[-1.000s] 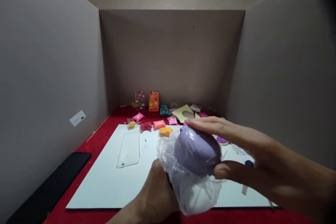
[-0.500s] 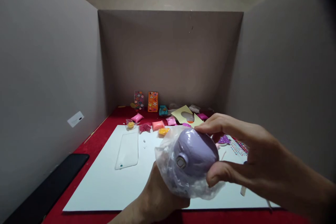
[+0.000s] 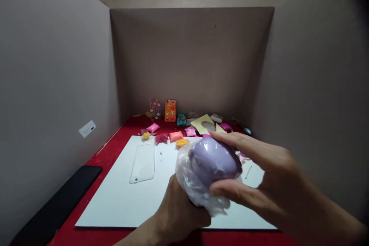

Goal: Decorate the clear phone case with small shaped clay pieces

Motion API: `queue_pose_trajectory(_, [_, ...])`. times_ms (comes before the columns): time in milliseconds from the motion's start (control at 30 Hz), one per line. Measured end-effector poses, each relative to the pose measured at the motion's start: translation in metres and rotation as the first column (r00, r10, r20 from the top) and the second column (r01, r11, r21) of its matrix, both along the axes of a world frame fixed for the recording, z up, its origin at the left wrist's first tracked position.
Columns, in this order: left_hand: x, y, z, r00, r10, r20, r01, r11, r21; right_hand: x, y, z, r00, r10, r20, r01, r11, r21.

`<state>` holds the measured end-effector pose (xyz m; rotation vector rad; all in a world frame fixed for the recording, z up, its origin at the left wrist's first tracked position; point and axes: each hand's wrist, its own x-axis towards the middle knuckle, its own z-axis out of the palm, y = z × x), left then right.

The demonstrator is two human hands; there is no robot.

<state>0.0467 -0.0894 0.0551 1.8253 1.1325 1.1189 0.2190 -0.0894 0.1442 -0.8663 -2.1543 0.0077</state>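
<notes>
1. Step in hand, as I judge it: handling the purple object (image 3: 215,157) in its clear wrap (image 3: 186,175), held up over the white board (image 3: 109,205).
2. The right hand (image 3: 278,184) pinches the object, fingers above, thumb lower down.
3. The left hand (image 3: 184,209) is beneath; its fingers are hidden, so I cannot tell how they close.
4. Any next move seems to call for a firm hold despite slippery-looking plastic.
5. Its long axis slants from upper left to lower right; which end is front, I cannot tell.
</notes>
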Motion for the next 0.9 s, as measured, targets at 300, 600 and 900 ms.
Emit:
queue_pose_trajectory(300, [-0.012,0.007,0.000,0.986,0.018,-0.169,-0.002,0.995,0.095,0.010,0.009,0.011,0.977,0.182,0.109,-0.172,0.981,-0.093])
queue_pose_trajectory(600, [-0.017,0.011,-0.001,0.988,0.155,0.007,-0.155,0.987,-0.053,-0.013,0.010,-0.010,0.996,0.032,-0.087,-0.038,0.997,-0.067])
queue_pose_trajectory(900, [-0.108,0.070,0.034,0.676,0.685,0.272,-0.719,0.693,0.045,0.017,0.032,-0.060,0.974,-0.153,-0.166,0.100,0.952,-0.290])
